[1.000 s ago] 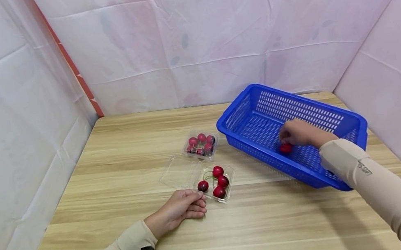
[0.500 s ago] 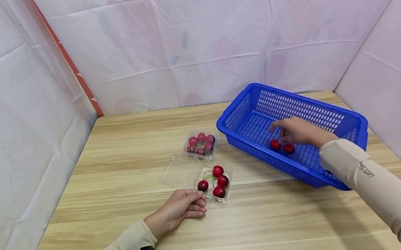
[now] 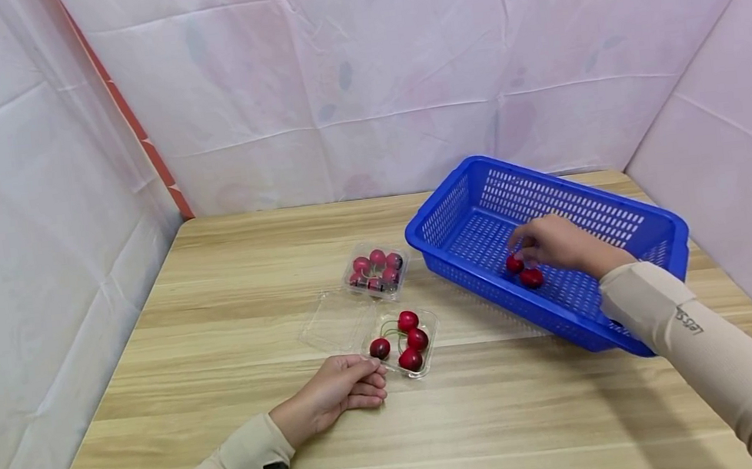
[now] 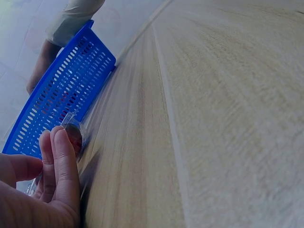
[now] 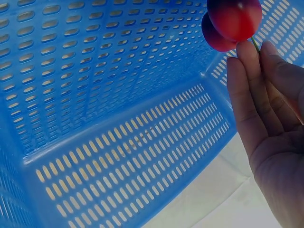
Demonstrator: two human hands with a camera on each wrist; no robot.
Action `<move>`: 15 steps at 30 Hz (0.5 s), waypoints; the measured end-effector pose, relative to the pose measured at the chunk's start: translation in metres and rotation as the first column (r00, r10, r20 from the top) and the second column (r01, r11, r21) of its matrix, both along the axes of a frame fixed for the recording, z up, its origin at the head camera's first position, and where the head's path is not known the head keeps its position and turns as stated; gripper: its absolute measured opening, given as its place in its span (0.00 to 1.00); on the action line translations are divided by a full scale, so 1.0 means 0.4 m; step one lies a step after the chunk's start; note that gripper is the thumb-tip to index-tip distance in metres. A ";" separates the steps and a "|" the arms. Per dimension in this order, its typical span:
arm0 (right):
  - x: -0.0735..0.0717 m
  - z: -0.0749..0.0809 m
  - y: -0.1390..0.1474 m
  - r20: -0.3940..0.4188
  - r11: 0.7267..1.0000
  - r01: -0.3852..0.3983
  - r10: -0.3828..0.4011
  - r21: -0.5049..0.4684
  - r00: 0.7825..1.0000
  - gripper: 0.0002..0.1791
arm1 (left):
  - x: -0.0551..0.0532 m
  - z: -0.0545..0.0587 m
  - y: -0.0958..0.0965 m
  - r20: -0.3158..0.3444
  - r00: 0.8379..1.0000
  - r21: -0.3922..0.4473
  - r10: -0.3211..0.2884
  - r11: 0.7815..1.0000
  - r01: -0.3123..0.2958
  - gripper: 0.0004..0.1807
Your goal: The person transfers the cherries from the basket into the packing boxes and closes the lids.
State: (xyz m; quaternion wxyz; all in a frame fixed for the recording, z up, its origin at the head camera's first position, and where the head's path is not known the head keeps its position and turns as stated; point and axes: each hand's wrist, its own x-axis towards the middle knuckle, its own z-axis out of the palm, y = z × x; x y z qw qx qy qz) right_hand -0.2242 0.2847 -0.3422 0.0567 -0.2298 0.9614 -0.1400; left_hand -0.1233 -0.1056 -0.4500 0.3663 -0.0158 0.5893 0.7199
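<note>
In the head view my left hand (image 3: 338,393) pinches the near left corner of an open clear plastic clamshell box (image 3: 435,336), thumb on top. Several dark red cherries (image 3: 417,339) with green stems lie in it. My right hand (image 3: 551,244) reaches into a blue plastic basket (image 3: 499,274), its thumb and fingers closed on the green stem of a cherry (image 5: 235,19). A second cherry (image 3: 531,279) sits close beside that one, and the two overlap in the right wrist view. The left wrist view shows the box mostly hidden behind my left fingers (image 4: 66,166).
Behind the open box stands a second clear box (image 3: 377,271) with several cherries inside. The open box's transparent lid (image 3: 335,321) lies flat to its left on the wooden table (image 3: 232,313). Pale cloth walls (image 3: 358,74) enclose the table at the back and sides.
My right hand's spread fingers have drawn together at a cherry's stem inside the basket. Both cherries there have shifted slightly left since half a second ago. The left hand and its box stay put.
</note>
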 end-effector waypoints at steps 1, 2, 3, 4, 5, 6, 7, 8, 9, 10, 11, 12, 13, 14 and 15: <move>0.000 0.000 0.001 -0.001 1.000 0.003 -0.003 -0.006 1.000 0.07 | 0.000 0.000 0.000 0.001 1.000 0.001 0.001 1.000 -0.001 0.12; 0.000 0.000 0.001 0.000 1.000 0.008 -0.008 -0.013 1.000 0.08 | 0.000 0.000 0.000 0.002 1.000 0.000 0.001 1.000 -0.001 0.12; 0.000 0.000 0.001 0.003 1.000 0.011 -0.011 -0.021 1.000 0.08 | 0.001 0.001 0.000 0.002 1.000 0.001 0.001 1.000 -0.001 0.12; 0.000 0.000 0.001 0.001 1.000 0.013 -0.013 -0.025 1.000 0.08 | 0.001 0.001 0.000 0.004 1.000 0.001 0.002 1.000 -0.002 0.12; 0.000 0.000 0.001 0.000 0.999 0.014 -0.014 -0.029 1.000 0.08 | 0.001 0.001 0.000 0.007 1.000 0.001 0.002 1.000 -0.002 0.12; 0.000 0.000 0.001 -0.003 0.999 0.015 -0.015 -0.032 1.000 0.08 | 0.001 0.001 0.000 0.008 1.000 0.001 0.002 1.000 -0.002 0.12; -0.001 0.000 0.001 -0.004 0.999 0.017 -0.017 -0.034 1.000 0.08 | 0.001 0.002 0.000 0.009 1.000 0.001 0.001 1.000 -0.001 0.12; 0.000 0.001 0.001 -0.006 0.999 0.018 -0.019 -0.036 1.000 0.08 | 0.002 0.002 0.000 0.009 1.000 0.001 0.001 1.000 -0.001 0.12; 0.000 0.001 0.001 -0.009 0.999 0.019 -0.020 -0.037 1.000 0.08 | 0.002 0.003 0.000 0.010 1.000 0.000 0.001 1.000 -0.001 0.12; 0.000 0.002 0.000 -0.014 0.999 0.019 -0.020 -0.038 1.000 0.07 | 0.002 0.003 0.000 0.011 1.000 0.000 0.001 1.000 -0.001 0.12; 0.000 0.002 0.000 -0.020 0.999 0.018 -0.019 -0.038 1.000 0.07 | 0.002 0.004 0.000 0.011 1.000 0.000 0.001 1.000 -0.001 0.12; 0.000 0.003 0.000 -0.028 0.999 0.016 -0.017 -0.037 0.999 0.07 | 0.002 0.004 0.000 0.010 1.000 0.000 0.001 1.000 -0.001 0.12; 0.000 0.003 0.000 -0.037 0.999 0.012 -0.013 -0.036 0.999 0.06 | 0.002 0.004 0.000 0.010 1.000 0.001 0.001 1.000 -0.001 0.12; 0.000 0.003 0.000 -0.051 0.999 0.007 -0.009 -0.034 0.999 0.06 | 0.002 0.005 0.000 0.010 1.000 0.001 0.001 1.000 -0.001 0.13; -0.001 0.003 0.000 -0.067 1.000 0.001 -0.003 -0.031 0.998 0.05 | 0.002 0.005 0.000 0.010 1.000 0.002 0.001 1.000 -0.001 0.13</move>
